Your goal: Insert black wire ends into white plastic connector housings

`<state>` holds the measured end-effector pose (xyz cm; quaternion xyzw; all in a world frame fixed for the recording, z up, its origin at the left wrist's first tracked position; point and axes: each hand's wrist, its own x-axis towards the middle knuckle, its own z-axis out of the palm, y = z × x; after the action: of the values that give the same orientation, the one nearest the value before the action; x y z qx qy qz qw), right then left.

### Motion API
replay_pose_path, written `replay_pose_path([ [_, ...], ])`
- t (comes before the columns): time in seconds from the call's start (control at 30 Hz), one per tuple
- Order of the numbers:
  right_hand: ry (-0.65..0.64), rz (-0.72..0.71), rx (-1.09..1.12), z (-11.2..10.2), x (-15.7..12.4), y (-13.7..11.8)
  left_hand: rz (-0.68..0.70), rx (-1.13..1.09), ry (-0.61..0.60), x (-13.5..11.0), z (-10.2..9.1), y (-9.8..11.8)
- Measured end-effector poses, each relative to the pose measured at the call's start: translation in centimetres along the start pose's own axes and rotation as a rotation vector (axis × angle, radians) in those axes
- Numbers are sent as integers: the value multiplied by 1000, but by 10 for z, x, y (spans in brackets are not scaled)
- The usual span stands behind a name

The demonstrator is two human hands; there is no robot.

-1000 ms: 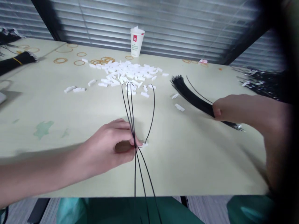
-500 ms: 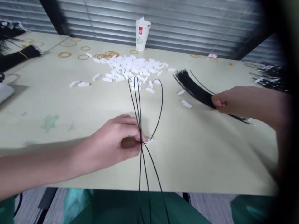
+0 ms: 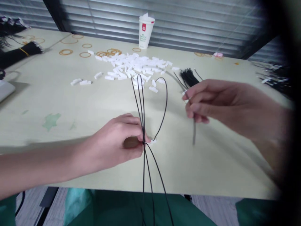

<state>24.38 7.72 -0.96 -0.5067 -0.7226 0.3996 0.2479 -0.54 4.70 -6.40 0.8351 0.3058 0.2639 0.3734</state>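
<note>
Near the front of the table my left hand is closed in a pinch on several thin black wires. Their upper ends loop above the fingers, and the lower ends hang past the table edge. One wire curves over into a small white connector at the fingertips. On the right, my right hand is raised over the table, its thumb and fingers closed on a single black wire, blurred by motion. Behind it lies a bundle of black wires, partly hidden by the hand.
A pile of white connectors lies mid-table, with a paper cup behind. Rubber bands are scattered along the back. More black wire bundles lie at far left, and others at far right. Blinds close off the back.
My right hand has moved left and come away from the wire bundle with a single wire between its fingers. My left hand keeps its pinch, nearly unmoved. The view has shifted slightly.
</note>
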Motion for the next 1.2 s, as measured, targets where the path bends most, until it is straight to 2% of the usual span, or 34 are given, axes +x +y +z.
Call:
replay_pose_path([
  [0.07,-143,51,159,20,-5,-6,9,-4,6,0,0,-1],
  [0.1,-161,63,213,28,-7,-7,11,-3,7,0,0,-1],
  [0.27,78,-85,244,51,-16,-8,10,-1,-11,-1,0,-1],
  [0.33,121,-137,237,54,-19,-9,1,-6,-16,-1,0,-2],
  [0.63,97,-146,104,50,-23,-13,1,-12,-27,-2,-1,-2],
  [0.9,-2,-217,170,61,-25,-9,17,-31,-22,-1,1,-2],
  [1.07,-90,-191,-37,64,-25,-6,25,-7,-29,-1,0,-1],
  [1.2,-60,-197,-148,63,-25,-7,4,-4,-25,-1,0,-1],
])
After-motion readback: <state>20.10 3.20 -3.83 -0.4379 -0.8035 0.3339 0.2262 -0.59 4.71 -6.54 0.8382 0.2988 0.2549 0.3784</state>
